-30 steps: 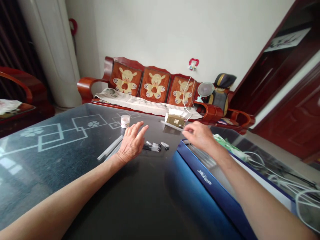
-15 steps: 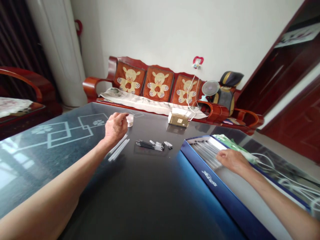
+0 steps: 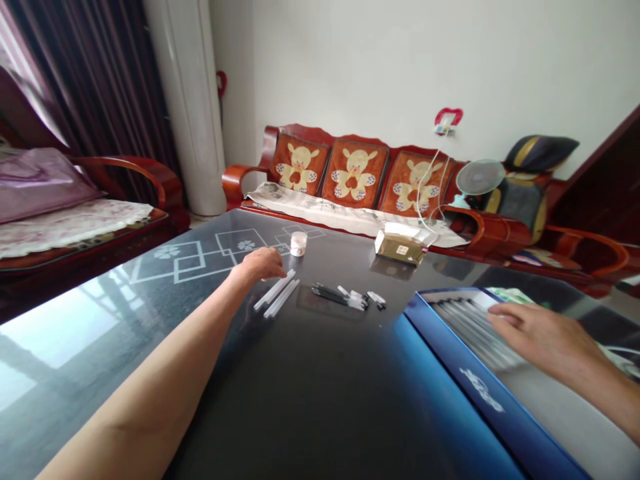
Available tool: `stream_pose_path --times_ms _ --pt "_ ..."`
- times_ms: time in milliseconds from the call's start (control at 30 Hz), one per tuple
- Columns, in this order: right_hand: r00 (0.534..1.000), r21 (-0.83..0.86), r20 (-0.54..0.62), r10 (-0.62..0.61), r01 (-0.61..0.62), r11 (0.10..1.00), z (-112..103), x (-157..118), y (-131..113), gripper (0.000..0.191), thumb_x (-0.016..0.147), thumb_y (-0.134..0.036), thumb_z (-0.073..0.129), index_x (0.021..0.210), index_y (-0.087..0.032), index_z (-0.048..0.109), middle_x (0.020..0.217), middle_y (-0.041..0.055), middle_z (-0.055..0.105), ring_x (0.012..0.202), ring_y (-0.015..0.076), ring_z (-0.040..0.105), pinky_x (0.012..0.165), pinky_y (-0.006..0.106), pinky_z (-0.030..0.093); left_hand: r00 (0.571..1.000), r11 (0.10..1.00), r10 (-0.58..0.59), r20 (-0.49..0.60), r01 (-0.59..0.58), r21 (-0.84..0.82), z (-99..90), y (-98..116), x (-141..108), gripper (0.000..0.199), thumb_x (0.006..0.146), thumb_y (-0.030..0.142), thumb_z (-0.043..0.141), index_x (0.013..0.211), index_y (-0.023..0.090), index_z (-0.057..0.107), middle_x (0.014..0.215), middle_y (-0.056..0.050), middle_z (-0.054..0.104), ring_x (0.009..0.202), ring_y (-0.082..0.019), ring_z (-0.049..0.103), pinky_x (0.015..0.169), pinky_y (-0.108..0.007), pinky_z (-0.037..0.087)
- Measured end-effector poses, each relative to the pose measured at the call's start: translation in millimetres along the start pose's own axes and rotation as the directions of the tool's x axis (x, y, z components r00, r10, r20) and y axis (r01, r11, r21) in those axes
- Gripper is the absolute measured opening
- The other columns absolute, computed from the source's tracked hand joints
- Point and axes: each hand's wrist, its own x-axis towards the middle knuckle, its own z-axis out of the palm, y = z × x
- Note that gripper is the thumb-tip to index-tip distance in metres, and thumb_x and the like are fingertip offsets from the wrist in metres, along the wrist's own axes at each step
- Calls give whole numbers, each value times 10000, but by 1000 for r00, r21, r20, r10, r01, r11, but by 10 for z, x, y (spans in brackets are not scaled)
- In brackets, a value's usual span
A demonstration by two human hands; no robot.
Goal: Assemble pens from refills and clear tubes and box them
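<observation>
Black glass forms the top of the desk [image 3: 300,407], on which a pale pattern of squares and flowers is printed towards the left. The left hand [image 3: 260,265] is held low over it with the fingers loosely curled, and nothing is seen gripped; its fingertips are just beside two translucent white rods [image 3: 277,294], which lie side by side and slightly apart. A small group of black-and-white pen parts [image 3: 347,298] is laid further right, and a small white jar [image 3: 299,243] stands beyond the left hand. The right hand [image 3: 543,337] is kept open, fingers extended, above a glossy blue box [image 3: 480,387], in which many slender grey rods [image 3: 470,330] are packed in parallel; whether they are touched cannot be told. A green-and-white packet [image 3: 510,295] is partly hidden behind the box. A cardboard carton [image 3: 400,248] sits at the far edge of the desk. Beyond it, a red wooden sofa [image 3: 355,175] with bear-patterned cushions is spread with newspaper [image 3: 320,211], and a small white fan [image 3: 480,177] is placed at its end.
</observation>
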Motion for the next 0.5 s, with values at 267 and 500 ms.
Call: stream_pose_path --times_ms 267,500 --pt "942 108 238 -235 215 971 520 33 -1413 311 847 -226 443 988 -220 720 1013 80 713 912 211 659 855 316 480 995 997 0 102 7 -71 210 24 86 367 626 258 616 981 234 707 565 2 629 645 -211 661 655 -274 505" --pt "928 232 352 -121 38 972 1475 242 -1538 352 906 -282 439 1170 -196 656 1323 94 601 1248 224 513 1080 405 361 997 999 32 76 -31 -18 211 184 15 373 626 215 598 980 215 713 787 -68 705 719 -239 660 625 -283 488"
